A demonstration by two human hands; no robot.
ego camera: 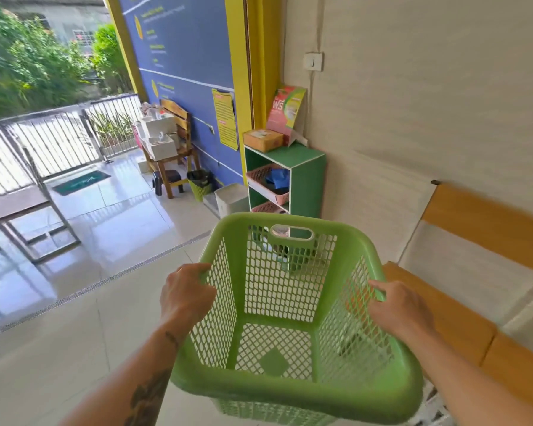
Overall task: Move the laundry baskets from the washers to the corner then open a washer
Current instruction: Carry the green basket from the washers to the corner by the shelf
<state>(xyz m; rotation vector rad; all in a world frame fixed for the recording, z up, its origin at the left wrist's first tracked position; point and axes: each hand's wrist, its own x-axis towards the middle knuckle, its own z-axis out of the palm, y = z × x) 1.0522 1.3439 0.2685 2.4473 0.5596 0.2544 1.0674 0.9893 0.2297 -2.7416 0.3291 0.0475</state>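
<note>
A light green plastic laundry basket (293, 229) with mesh walls hangs in the air in front of me, empty, its open top facing me. My left hand (186, 295) grips its left rim. My right hand (397, 305) grips its right rim. The basket is tilted slightly away from me, above the pale tiled floor. No washer is in view.
A green shelf unit (308, 179) with pink baskets stands in the corner ahead, a cardboard box (262, 139) on top. A wooden bench (486, 302) runs along the right wall. A white bin (231, 199), a green bin (200, 185), a wooden chair and a metal table lie left.
</note>
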